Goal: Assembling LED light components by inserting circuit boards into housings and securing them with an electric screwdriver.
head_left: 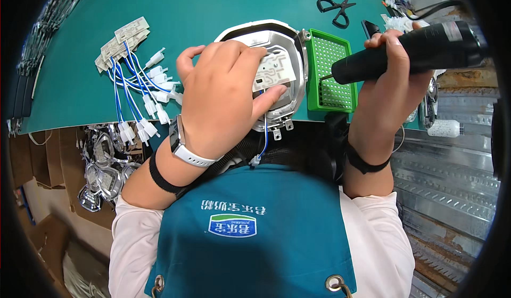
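Observation:
My left hand [221,87] lies over a silver metal lamp housing [296,96] at the table's near edge. Its thumb and fingers hold a small white circuit board [275,72] against the housing's inner face. A blue and white wire [265,133] runs from that board down past the edge to a white plug. In my right hand [393,74] is a black electric screwdriver [410,54], gripped round its body and pointing left. The thin bit reaches over a green screw tray [331,107] with rows of small holes, just right of the housing. Whether the bit carries a screw is too small to tell.
Black scissors [340,13] lie at the back right. On the left are stacked circuit boards [128,34] with wires and white plugs [154,90]. Shiny housings [104,165] sit in a carton below left. Metal strips [447,165] and a white bottle [445,128] are at right.

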Tool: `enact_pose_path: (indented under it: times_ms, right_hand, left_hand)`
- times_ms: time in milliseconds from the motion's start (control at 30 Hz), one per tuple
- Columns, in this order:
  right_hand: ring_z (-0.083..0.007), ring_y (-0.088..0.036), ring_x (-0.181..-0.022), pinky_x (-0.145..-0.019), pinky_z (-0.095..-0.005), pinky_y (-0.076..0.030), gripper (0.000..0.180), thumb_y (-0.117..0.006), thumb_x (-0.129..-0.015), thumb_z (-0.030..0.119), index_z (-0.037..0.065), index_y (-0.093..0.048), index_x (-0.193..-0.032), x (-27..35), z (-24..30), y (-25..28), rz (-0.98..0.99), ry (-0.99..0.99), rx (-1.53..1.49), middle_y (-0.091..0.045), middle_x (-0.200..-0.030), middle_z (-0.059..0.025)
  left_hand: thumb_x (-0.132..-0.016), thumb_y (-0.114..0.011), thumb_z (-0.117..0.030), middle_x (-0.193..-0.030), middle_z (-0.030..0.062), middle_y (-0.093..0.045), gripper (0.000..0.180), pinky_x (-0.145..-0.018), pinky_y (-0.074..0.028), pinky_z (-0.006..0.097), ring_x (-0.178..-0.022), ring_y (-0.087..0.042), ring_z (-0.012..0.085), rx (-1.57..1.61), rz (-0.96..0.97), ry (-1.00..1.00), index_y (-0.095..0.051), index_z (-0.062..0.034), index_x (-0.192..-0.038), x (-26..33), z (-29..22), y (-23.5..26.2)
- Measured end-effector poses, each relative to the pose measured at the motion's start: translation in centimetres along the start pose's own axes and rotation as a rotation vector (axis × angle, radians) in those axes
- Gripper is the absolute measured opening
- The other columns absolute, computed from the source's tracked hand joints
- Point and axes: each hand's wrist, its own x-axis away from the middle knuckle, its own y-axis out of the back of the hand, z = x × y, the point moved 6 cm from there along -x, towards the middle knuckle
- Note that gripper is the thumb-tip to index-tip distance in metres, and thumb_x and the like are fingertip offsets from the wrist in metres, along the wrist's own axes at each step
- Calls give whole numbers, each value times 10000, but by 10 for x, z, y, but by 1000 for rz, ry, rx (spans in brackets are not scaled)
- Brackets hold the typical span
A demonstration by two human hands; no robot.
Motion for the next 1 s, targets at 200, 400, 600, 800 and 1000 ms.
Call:
enact_pose_path:
  times_ms: [200, 400, 600, 800, 1000]
  right_hand:
    - [-198, -555, -724, -741, -340, -492, 439, -526, -798, -11, -56, -418, -1221, 0, 10, 4, -51, -28, -67, -553, -826, -120]
    - [-216, -489, -817, -814, -372, -438, 425, -492, -809, 72, 8, -422, -1223, -8, 41, 15, 8, -25, -314, -480, -885, -120]
    - [-199, -479, -822, -821, -383, -399, 458, -467, -800, 140, 40, -412, -1243, 11, 38, -57, 428, -11, -517, -478, -910, -91]
    - [-205, -492, -775, -790, -407, -419, 501, -447, -798, 107, 54, -367, -1290, 7, 25, -54, 359, 2, -464, -511, -895, -105]
    - [-212, -480, -772, -777, -403, -412, 508, -427, -791, 80, 46, -361, -1294, 14, 15, -59, 362, -44, -564, -504, -899, -108]
  left_hand:
    - [-712, -755, -269, -991, 34, -625, 400, -902, -312, 431, -1045, -550, 242, -32, -40, -15, -633, -95, -1050, 7, 1, 1]
    - [-701, -761, -239, -973, 31, -627, 386, -903, -312, 426, -1033, -552, 240, 53, -30, -23, -640, -90, -1035, 7, 5, 1]
    - [-681, -769, -230, -969, 28, -626, 396, -901, -312, 419, -1029, -553, 232, 47, -44, -8, -640, -94, -1030, 10, 9, 0]
    - [-654, -783, -208, -960, 12, -625, 408, -884, -314, 411, -1015, -560, 214, 81, -56, -2, -639, -103, -1021, 9, 8, 2]
    - [-641, -787, -211, -952, 5, -621, 424, -883, -310, 410, -1007, -563, 210, 85, -90, -16, -632, -108, -1021, 10, 10, 0]
